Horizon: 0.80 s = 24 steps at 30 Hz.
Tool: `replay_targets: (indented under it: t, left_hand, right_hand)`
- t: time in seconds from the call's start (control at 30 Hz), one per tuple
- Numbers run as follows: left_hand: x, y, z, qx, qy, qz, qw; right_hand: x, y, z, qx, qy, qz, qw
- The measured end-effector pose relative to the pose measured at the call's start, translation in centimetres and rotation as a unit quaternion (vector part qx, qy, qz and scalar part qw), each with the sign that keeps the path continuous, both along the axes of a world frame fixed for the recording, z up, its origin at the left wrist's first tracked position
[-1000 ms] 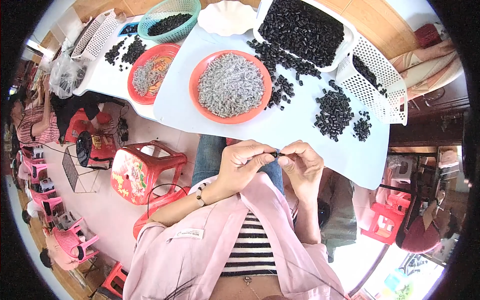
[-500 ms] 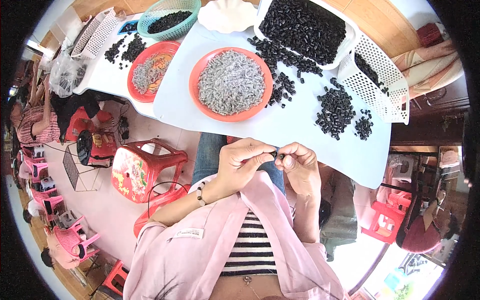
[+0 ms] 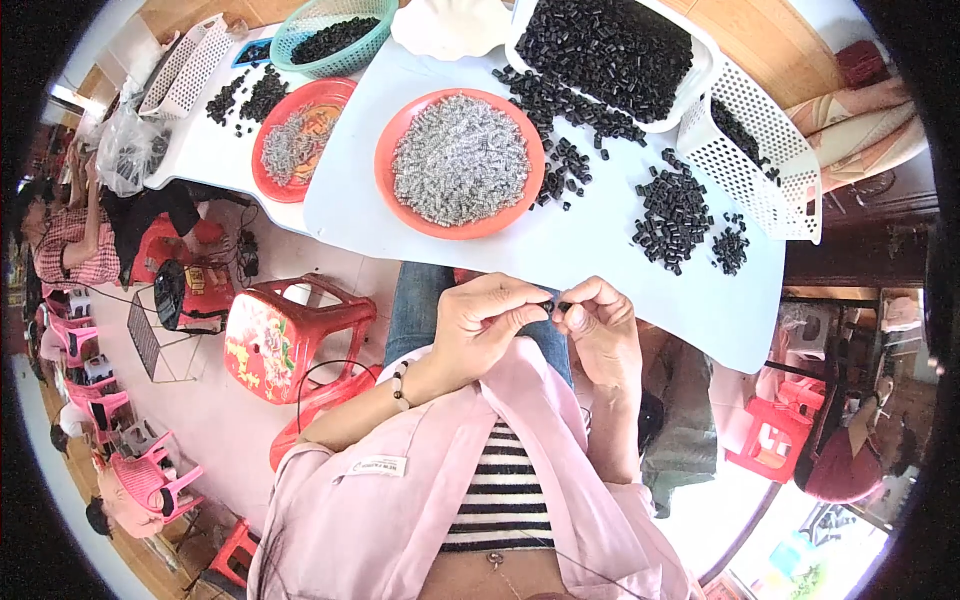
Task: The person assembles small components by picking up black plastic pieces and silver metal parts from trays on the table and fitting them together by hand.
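A black piece (image 3: 547, 306) is pinched narrowly between thumb and forefinger of the left hand (image 3: 488, 320), and a second black piece (image 3: 564, 308) is gripped likewise by the right hand (image 3: 602, 332). Both pieces are held in the air just off the near edge of the tabletop (image 3: 590, 245); whether they touch cannot be told.

The orange bowl (image 3: 400, 212), set toward the tabletop's left edge, is heaped with clear bits (image 3: 460, 155). The white tray (image 3: 706, 75) at the far edge is filled with black bits (image 3: 605, 55), and more are spilled below it. The perforated basket (image 3: 795, 180), partly filled with black bits, is tilted at the right edge. Beside it two loose piles are gathered, a large pile (image 3: 670, 218) and a small pile (image 3: 729, 248). A scalloped dish (image 3: 450, 28) is placed at the far left corner.

On the side table (image 3: 185, 150), clear bits are held in a red plate (image 3: 285, 194) and black ones in a green basket (image 3: 345, 65).

The black bits are short, stubby and glossy; the clear ones are small and glassy.

Compared with a second ago, the right fingertips are angled slightly differently, while bowls and piles are left unchanged.
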<state>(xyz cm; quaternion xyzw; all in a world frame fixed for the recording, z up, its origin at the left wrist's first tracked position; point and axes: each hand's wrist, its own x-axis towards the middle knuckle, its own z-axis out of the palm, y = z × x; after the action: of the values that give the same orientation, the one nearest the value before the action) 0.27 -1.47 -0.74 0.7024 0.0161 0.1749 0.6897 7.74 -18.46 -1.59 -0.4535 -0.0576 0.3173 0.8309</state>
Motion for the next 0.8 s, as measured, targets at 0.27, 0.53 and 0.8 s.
replay_targets:
  t: [0.27,0.53,0.8]
  left_hand:
    - [0.12,-0.05,-0.03,0.013,-0.004,0.001,1.0]
    - [0.19,0.12,-0.24,0.054,-0.026,-0.002,0.998]
    - [0.17,0.08,-0.06,0.075,-0.034,0.002,0.997]
  right_hand:
    - [-0.04,0.01,-0.16,0.001,0.007,0.005,1.0]
    - [0.06,-0.43,-0.53,0.001,-0.002,0.029,1.0]
    - [-0.06,-0.21,-0.01,0.001,0.0,0.028,1.0]
